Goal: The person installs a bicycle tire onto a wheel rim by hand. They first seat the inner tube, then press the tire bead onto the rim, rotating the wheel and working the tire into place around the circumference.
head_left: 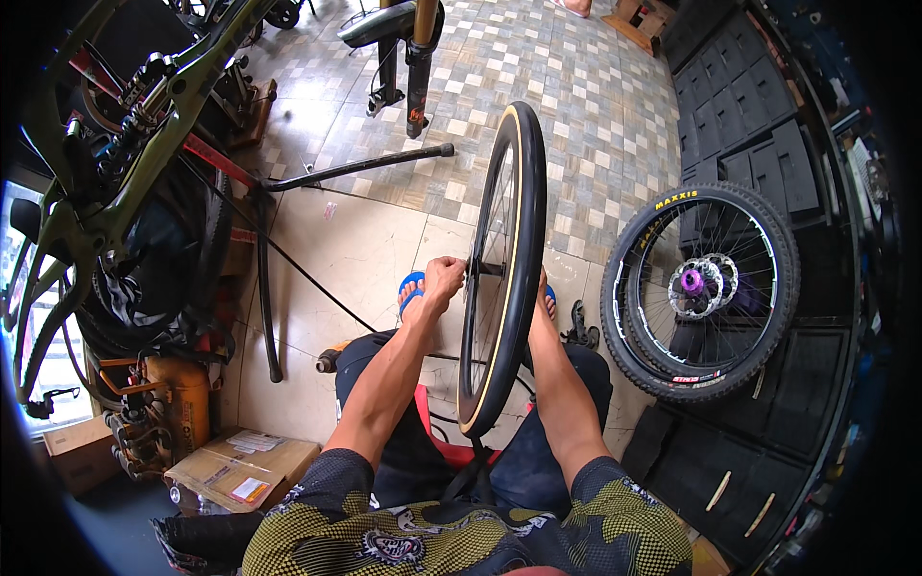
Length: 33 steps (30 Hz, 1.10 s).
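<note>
A bicycle wheel (525, 202) with a black, tan-edged tyre stands upright between my legs, side-on to me. My left hand (445, 278) is closed at the left end of its dark hub (488, 268), fingertips pinched on the axle end. My right forearm reaches up on the wheel's other side; that hand is almost wholly hidden behind the tyre, so its fingers and grip cannot be seen. Below the wheel, a red item (423, 408) shows between my dark-clad thighs.
Black drawers (730, 96) line the right, with knobbly-tyred wheels (768, 230) against them. A green bike frame (211, 38), stand leg (355, 163), orange cylinder (192, 394) and cardboard box (216, 470) crowd the left. A suspension fork (418, 86) hangs ahead over the tiled floor.
</note>
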Tool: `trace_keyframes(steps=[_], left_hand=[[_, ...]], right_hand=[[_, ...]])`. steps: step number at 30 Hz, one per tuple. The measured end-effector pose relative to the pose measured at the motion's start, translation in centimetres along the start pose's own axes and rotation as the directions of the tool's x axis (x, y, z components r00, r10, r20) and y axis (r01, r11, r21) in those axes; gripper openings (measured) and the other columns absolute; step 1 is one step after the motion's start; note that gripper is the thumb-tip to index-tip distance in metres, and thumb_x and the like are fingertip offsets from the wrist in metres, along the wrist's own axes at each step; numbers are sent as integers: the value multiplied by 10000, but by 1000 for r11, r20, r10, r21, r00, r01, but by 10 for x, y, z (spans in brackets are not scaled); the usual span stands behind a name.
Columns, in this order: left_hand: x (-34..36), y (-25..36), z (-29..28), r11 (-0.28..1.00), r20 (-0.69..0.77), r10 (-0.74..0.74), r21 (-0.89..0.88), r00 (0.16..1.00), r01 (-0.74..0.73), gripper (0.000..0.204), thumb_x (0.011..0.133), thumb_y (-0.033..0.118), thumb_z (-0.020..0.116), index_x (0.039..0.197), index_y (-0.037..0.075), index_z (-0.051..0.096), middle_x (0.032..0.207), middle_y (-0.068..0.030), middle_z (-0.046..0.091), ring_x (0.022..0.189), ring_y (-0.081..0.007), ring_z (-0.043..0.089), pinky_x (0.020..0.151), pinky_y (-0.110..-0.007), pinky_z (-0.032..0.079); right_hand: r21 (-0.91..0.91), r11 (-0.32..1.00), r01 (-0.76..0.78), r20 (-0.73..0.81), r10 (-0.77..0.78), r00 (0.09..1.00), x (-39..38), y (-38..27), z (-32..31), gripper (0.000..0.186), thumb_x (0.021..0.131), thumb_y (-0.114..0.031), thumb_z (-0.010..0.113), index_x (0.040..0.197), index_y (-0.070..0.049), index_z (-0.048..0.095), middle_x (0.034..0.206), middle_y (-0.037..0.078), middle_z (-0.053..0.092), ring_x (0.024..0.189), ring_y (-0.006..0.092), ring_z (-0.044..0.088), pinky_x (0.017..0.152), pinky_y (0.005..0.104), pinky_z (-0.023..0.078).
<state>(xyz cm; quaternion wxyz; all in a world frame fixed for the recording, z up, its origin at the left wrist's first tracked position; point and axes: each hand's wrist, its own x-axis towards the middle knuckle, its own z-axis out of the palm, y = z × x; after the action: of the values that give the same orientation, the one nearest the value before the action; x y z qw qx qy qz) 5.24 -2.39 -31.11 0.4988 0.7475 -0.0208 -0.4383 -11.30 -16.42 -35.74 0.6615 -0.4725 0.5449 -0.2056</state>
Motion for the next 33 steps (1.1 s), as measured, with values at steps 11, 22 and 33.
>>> trace_keyframes(steps=[11,22,33], left_hand=[[6,7,-4,998,-6,21,-56,1000,-21,221,953,229,640,890,34,722,692,-1,655,571,-88,616,523,-233,487],[9,5,-2,996,-39,34,-77,999,-37,241,908,217,684,887,-19,731,663,-30,644,553,-116,592,511,-277,470],[4,15,2,1000,17,6,7,1000,-6,227,945,210,628,917,13,738,737,-19,679,614,-98,641,568,-243,531]], right_hand=[[24,1000,-17,13,17,1000,14,-1,7,282,835,-58,706,1092,-15,599,820,76,640,695,177,614,612,338,513],[-29,999,-42,18,42,999,25,8,8,330,803,-77,753,1094,-13,610,879,103,659,742,197,625,665,341,524],[-53,998,40,-23,-41,999,50,38,-6,318,802,-81,744,1082,-6,615,882,110,662,760,210,630,693,347,530]])
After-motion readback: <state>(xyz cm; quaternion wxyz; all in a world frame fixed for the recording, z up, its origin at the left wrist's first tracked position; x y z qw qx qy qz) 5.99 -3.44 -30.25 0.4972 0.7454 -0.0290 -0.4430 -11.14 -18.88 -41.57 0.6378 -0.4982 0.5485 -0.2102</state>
